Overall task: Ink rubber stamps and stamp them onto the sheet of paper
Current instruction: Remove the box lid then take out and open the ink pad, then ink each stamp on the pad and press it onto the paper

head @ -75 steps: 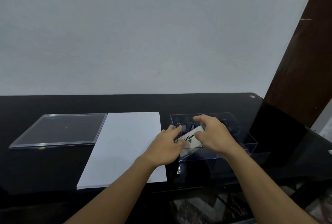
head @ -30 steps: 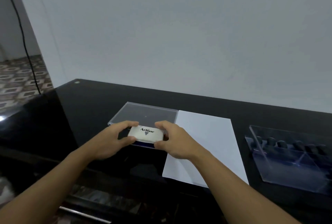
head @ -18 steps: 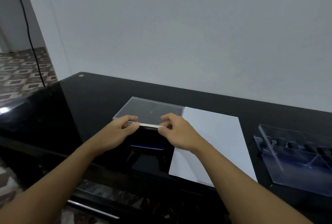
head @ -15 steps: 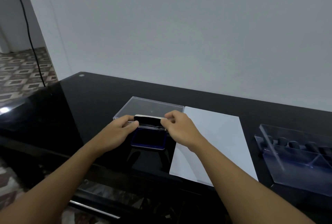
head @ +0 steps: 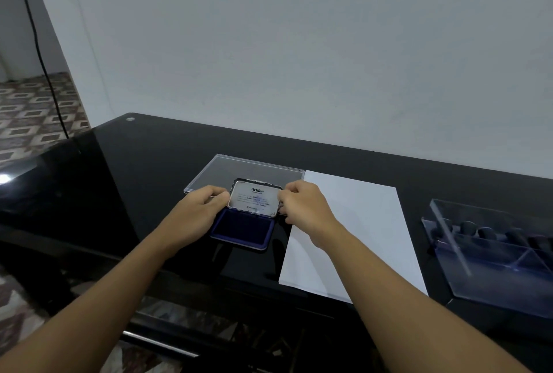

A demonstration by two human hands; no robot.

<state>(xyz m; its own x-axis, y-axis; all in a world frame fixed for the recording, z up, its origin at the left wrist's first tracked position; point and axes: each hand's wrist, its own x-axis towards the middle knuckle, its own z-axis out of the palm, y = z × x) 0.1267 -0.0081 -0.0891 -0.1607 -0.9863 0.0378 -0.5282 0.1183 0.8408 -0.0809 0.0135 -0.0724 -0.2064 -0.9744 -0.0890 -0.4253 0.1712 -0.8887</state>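
On the black table, just left of the sheet of paper, the ink pad lies with its lid raised. The lid is pinched at its ends by the left hand and the right hand, fingers curled. The paper is unmarked. The stamps are left in the clear tray, so inking and stamping are judged still to do.

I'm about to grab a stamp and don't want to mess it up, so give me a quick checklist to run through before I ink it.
1. Lid raised off the ink pad: ok, its blue surface shows.
2. Ink pad wet enough: cannot tell.
3. Paper flat and blank, right of the ink pad: ok.
4. Stamps waiting in the box right of the paper: ok.
5. A hand free for a stamp: not ok, left hand and right hand both grip the lid's sides.
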